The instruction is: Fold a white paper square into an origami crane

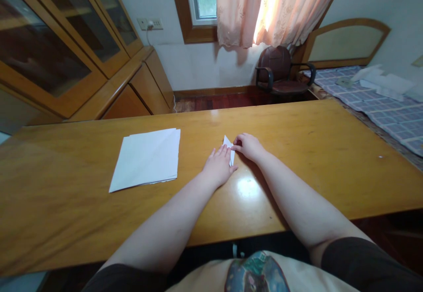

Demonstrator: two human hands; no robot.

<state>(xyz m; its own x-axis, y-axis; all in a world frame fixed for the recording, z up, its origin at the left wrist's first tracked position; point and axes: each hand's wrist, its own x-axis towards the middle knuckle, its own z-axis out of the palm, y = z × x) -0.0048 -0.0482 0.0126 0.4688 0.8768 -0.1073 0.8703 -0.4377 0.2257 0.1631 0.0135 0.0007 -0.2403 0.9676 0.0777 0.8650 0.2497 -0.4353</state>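
A small piece of folded white paper (227,141) lies on the wooden table, its pointed tip facing away from me. My left hand (218,167) rests flat over its left and middle part, fingers stretched out and thumb apart, covering much of it. At the paper's right edge, my right hand (248,146) has thumb and fingers pinched together on the edge. How the paper is folded under my left hand is hidden.
A stack of white paper sheets (147,157) lies left on the table (317,151). Beyond the table are a brown office chair (279,71), a bed (380,98) at right, a glass-door cabinet (109,80) at left, and a curtained window.
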